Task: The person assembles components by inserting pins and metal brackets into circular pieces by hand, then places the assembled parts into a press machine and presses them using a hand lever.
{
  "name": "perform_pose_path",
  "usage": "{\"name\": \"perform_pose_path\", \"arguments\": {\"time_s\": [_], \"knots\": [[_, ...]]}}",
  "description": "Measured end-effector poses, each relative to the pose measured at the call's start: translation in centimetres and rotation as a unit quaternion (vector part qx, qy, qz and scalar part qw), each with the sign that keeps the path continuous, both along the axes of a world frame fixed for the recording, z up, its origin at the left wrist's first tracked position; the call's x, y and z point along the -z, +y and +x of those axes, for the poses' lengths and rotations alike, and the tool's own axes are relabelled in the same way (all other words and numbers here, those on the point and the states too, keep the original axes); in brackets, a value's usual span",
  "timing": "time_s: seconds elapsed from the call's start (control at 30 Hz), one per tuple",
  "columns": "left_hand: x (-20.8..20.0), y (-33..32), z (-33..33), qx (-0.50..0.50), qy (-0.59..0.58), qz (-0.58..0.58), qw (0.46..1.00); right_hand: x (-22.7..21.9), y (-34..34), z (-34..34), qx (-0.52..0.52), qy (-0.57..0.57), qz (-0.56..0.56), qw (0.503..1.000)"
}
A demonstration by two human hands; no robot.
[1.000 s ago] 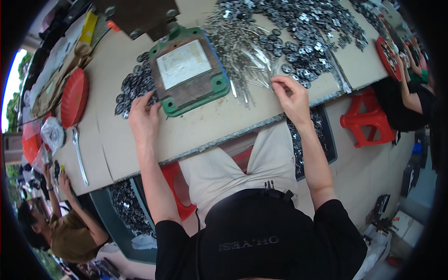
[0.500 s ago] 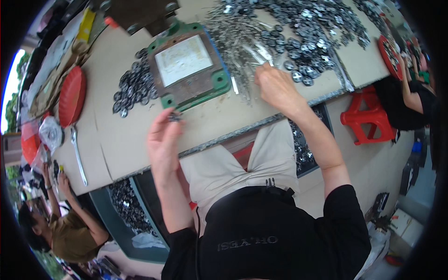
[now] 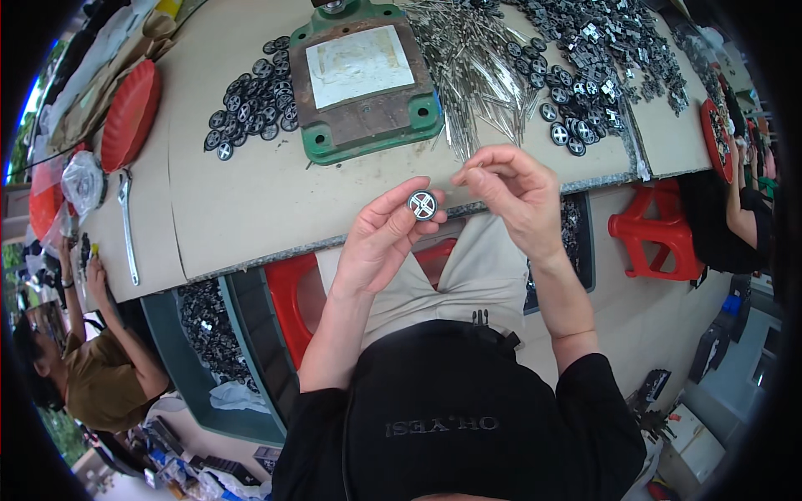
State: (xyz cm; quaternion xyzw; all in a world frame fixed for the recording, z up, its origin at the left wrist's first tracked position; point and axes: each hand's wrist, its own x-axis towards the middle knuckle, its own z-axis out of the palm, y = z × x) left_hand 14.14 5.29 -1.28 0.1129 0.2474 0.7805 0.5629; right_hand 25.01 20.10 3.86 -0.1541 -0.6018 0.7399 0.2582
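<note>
Above the table's front edge, my left hand pinches a small black toy wheel with silver spokes, its spoked face turned up. Just to the right, my right hand has thumb and forefinger closed on a thin metal rod, which barely shows between the fingertips. The fingertips are close to the wheel but apart from it. Beyond my hands lies a heap of similar metal rods. Loose wheels are heaped left and right of a green-framed press base with a pale plate on top.
Small dark parts are piled at the far right. A red dish, a plastic bag and a wrench lie at the left. Parts bins stand below the table, a red stool at right. Other people work at both sides.
My right hand has left the rod heap and come nearer to me. My left hand has moved right, bringing the wheel up beside it. The head view has shifted, showing the press base farther up.
</note>
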Motion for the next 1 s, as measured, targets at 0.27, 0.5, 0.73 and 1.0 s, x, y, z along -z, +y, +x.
{"name": "perform_pose_path", "arguments": {"time_s": [0.27,0.5,0.73,1.0], "knots": [[0.2,0.6,0.8,0.017,0.001,0.009,1.000,1.2,-0.6,0.4,-0.026,0.006,-0.055,0.998],[0.3,0.6,1.0,-0.008,0.029,-0.009,1.000,1.1,-0.8,0.2,0.022,0.005,0.243,0.970],[0.2,1.5,1.5,-0.032,0.047,-0.037,0.998,1.8,-1.1,0.7,0.045,-0.010,0.225,0.973],[-0.1,2.0,1.0,-0.008,-0.004,-0.060,0.998,0.3,10.6,-0.2,0.122,-0.133,0.357,0.917]]}}
